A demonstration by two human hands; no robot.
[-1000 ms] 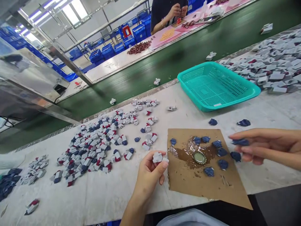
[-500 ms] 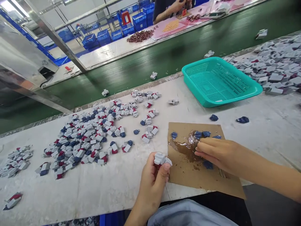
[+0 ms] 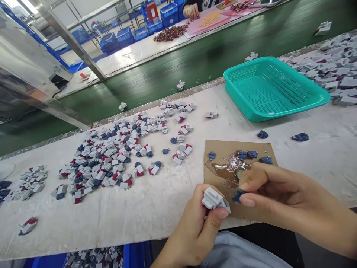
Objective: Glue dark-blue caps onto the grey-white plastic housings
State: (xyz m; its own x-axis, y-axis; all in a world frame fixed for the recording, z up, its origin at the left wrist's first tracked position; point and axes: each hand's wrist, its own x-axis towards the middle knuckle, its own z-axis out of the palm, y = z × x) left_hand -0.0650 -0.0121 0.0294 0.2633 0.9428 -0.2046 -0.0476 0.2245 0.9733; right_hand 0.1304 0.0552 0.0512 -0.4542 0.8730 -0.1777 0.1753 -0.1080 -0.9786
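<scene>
Between the thumb and fingers of my left hand (image 3: 199,223) is a grey plastic toy part (image 3: 213,199) with blocky, stepped sides. My right hand (image 3: 284,201) pinches a small dark blue fist-shaped piece (image 3: 238,195), close to the grey part but apart from it. Under and behind my hands lies a cardboard sheet (image 3: 266,149) with a shiny wet patch of brownish liquid (image 3: 227,167). Several more blue fist-shaped pieces (image 3: 252,154) rest on the cardboard around the liquid.
A teal perforated basket (image 3: 256,117) stands behind the cardboard. To the left spreads a heap of grey, red and blue parts (image 3: 103,160). More grey parts (image 3: 337,70) are piled at right. A green conveyor belt (image 3: 150,78) crosses behind, with a co-worker's hand (image 3: 192,12) beyond it.
My right hand has lifted off the cardboard and come toward my left hand, a blue fist-shaped piece now showing in its pinch. My left hand still grips the grey part, farther right in view.
</scene>
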